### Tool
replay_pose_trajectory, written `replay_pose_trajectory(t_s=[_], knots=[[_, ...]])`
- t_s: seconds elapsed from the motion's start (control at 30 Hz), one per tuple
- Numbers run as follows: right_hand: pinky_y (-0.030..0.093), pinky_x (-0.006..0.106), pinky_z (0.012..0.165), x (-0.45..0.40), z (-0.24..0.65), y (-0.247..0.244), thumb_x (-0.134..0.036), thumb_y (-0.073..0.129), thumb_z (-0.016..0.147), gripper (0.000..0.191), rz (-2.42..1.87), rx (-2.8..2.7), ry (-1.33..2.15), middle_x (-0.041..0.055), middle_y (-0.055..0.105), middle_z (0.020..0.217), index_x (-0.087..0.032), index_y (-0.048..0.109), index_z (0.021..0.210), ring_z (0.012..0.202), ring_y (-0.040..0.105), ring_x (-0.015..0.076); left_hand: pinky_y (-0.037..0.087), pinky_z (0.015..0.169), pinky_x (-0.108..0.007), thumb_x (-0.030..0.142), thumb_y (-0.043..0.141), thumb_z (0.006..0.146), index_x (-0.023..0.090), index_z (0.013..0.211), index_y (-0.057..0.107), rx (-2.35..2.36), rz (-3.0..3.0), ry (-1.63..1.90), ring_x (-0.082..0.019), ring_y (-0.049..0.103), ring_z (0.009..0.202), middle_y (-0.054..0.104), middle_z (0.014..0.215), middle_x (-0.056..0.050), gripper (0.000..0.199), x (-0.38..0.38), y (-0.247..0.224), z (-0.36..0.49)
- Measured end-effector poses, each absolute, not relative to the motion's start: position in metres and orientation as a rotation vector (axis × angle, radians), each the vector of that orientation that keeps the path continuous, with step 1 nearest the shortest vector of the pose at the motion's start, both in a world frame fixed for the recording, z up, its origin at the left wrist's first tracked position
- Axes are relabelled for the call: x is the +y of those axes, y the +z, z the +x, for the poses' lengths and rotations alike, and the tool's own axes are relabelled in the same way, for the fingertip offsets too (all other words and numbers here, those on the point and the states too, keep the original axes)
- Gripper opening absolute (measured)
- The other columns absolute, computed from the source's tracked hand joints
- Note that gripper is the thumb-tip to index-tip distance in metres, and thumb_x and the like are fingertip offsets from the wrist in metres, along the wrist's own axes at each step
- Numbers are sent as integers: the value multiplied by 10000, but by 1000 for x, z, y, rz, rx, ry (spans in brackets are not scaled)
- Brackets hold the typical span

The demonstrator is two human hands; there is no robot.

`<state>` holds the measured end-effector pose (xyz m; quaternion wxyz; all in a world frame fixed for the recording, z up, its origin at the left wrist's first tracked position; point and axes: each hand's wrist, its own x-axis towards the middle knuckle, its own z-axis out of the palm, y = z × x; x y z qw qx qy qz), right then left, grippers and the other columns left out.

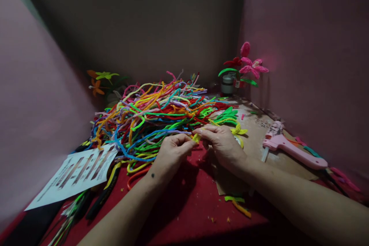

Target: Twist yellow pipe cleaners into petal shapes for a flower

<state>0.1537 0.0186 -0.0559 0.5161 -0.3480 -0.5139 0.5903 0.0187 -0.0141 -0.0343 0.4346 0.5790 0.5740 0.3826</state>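
Both hands meet over the red cloth, just in front of a big heap of coloured pipe cleaners [161, 111]. A small yellow fuzzy piece [196, 137] sits pinched between them. My left hand [175, 150] grips its left end with thumb and forefinger. On the right side, my right hand [221, 144] holds the same piece between thumb and fingers. Just beyond the right hand lies a yellow pipe-cleaner flower [238, 130], with a round roll partly hidden beside it.
A pink glue gun [294, 150] lies on brown cardboard [253, 123] at right. Printed paper [75, 173] and yellow-black pliers [106, 190] are at left. Fuzzy flowers [253, 65] stand by the back right wall. Short yellow and orange scraps [239, 205] lie in front.
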Motion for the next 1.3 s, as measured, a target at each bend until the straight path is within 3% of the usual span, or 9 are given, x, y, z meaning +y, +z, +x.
replay_pose_trajectory(t_s=[0.27, 0.47, 0.67, 0.77, 0.93, 1.13, 1.3], knots=[[312, 209, 437, 24, 156, -57, -473, 528, 741, 377, -870, -1134, 1437, 14, 561, 593, -115, 644, 721, 465, 434, 73, 209, 418, -205, 360, 574, 717, 134, 622, 547, 1431, 1372, 982, -56, 291, 418, 398, 450, 50, 246, -11, -38, 11], [425, 253, 638, 23, 156, -60, -217, 596, 715, 107, -882, -1483, 914, 22, 625, 675, -158, 685, 707, 658, 558, 131, 222, 419, -195, 358, 573, 704, 129, 599, 569, 1482, 1471, 907, -58, 305, 432, 424, 469, 47, 252, -12, -37, 13], [440, 251, 670, 2, 158, -56, -179, 459, 820, 257, -561, -1785, 426, 53, 619, 793, -159, 605, 1031, 706, 551, 125, 379, 581, -218, 351, 537, 726, 130, 749, 640, 1549, 1680, 1021, -122, 495, 618, 594, 670, -7, 245, 3, -31, 1], [408, 226, 539, -7, 158, -58, -219, 464, 808, 195, -299, -2093, 250, 34, 599, 636, -140, 642, 810, 564, 517, 112, 370, 570, -211, 336, 508, 753, 141, 734, 631, 1616, 1965, 957, -111, 479, 590, 583, 645, 1, 232, 19, -17, 8], [320, 229, 414, -4, 154, -69, -304, 445, 792, 320, -277, -2254, 154, 4, 536, 467, -165, 581, 538, 431, 457, 97, 366, 618, -220, 230, 475, 765, 155, 712, 647, 1558, 2618, 747, -123, 524, 648, 618, 716, -31, 195, 52, 4, 59], [363, 210, 462, 3, 150, -74, -252, 452, 744, 250, -256, -2305, 226, 9, 575, 512, -164, 557, 534, 481, 496, 95, 353, 564, -249, 254, 463, 748, 176, 737, 682, 1585, 2694, 248, -166, 559, 640, 654, 699, -64, 232, 83, -10, 112], [355, 224, 434, 3, 148, -73, -307, 472, 755, 279, -320, -2341, 211, -4, 565, 503, -174, 545, 522, 473, 485, 101, 346, 529, -226, 354, 530, 715, 185, 737, 684, 1505, 2660, 112, -154, 559, 638, 650, 693, -47, 230, 95, -23, 115]])
